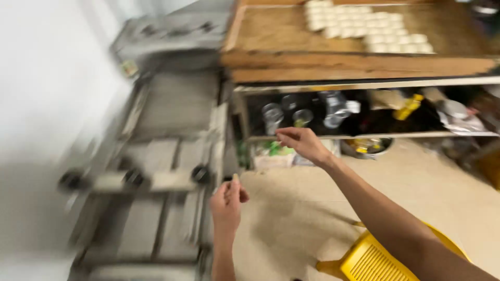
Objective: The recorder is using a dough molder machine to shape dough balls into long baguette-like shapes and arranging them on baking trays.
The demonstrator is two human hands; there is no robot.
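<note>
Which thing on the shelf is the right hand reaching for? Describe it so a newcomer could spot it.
Start at the wooden board carrying rows of pale dough pieces; just under it runs a dark shelf. At its left end, right above the right hand, stand a few clear glass cups. Unlike the yellow bottle and foil further right, they are see-through; blur hides which cup the hand is nearest.

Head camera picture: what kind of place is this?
Probably a small bakery or food workshop. Rows of pale dough pieces lie on a wooden tray, a metal machine stands beside it, and the right hand reaches toward a shelf of jars.
</note>
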